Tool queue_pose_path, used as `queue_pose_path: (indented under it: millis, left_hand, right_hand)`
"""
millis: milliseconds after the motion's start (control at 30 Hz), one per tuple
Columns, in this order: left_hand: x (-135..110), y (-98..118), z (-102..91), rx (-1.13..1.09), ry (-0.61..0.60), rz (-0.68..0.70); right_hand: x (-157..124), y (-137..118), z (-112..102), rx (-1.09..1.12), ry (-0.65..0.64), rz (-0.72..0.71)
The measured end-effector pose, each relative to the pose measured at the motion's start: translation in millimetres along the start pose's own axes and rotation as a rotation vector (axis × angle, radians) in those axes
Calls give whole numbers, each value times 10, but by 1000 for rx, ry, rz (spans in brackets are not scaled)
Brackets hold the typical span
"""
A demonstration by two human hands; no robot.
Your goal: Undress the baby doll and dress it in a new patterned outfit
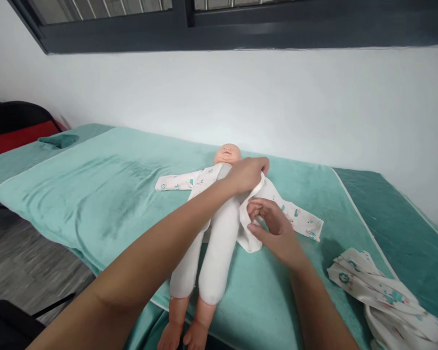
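A baby doll (221, 228) lies on its back in white leggings, its bare feet towards me. Under and around it is a white printed baby shirt (304, 218), opened at the front with both sleeves spread. The sleeve on the left lies out flat. My left hand (248, 173) reaches across the doll's chest and is closed on the shirt's edge near the shoulder; its fingertips are hidden. Lower down, my right hand (272, 224) touches the loose front flap. Its fingers are bent, with the thumb apart from them.
A crumpled printed garment (387, 296) lies at the right front. The bed has a light green cover (95, 194) and stands against a white wall (149, 92). A dark window frame (241, 36) runs above. A black and red chair (22, 124) is at the far left.
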State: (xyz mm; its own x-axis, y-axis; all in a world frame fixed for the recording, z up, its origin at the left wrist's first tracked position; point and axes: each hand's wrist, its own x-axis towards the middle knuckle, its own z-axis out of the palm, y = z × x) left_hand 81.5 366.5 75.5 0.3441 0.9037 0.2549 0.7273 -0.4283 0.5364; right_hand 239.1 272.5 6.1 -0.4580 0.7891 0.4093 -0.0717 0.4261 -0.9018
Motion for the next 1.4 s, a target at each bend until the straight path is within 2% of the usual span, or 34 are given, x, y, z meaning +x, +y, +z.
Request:
queue_pose_path:
  millis: [100, 167, 300, 367, 500, 633, 733, 800, 867, 967, 1000, 1033, 1100, 1200, 1300, 1400]
  left_hand:
    - [-53, -204, -176, -18, 202, -35]
    - [-123, -341, -245, -30, 292, -81]
    - [-301, -523, -232, -67, 402, -208]
    - [-375, -552, -182, -122, 422, -220]
    - [-456, -534, -121, -201, 415, -225]
    - [-489, -510, -126, -273, 390, -257]
    - [-505, -518, -122, -296, 386, -251]
    - [-509, -533, -104, -304, 389, -257]
    - [-509, -553, -76, -327, 408, -253]
    - [-503, -590, -42, -394, 449, -265]
    - [-502, -603, -37, -419, 459, -284]
    - [-500, -614, -36, -440, 467, -307]
    - [-502, -630, -43, -461, 486, -351]
    - [-549, -627, -57, -435, 528, -390]
    - [-724, -609, -34, -433, 574, -357]
    - [-1082, -644, 46, -421, 609, -319]
  right_hand:
    - [-20, 23, 126, -363, -39, -152]
    - [-31, 46, 181, -511, -19, -214]
    - [-10, 108, 168, -645, 186, -204]
    - [14, 142, 124, -642, 254, -129]
    - [55, 204, 44, -604, 311, 62]
    - [77, 205, -33, -553, 272, 239]
    - [64, 130, -41, -338, 291, 308]
    - [33, 58, 9, -103, 305, 252]
    - [-10, -11, 91, 51, 173, 147]
    - [-63, -78, 179, 116, -207, 61]
    - [-71, -88, 179, 145, -268, 51]
    - [-74, -91, 162, 180, -270, 40]
    - [-61, -84, 87, 204, -154, 23]
    - [-23, -48, -28, -58, -10, 65]
    - [-39, 13, -31, -339, -77, 169]
    - [-176, 82, 49, -362, -154, 228]
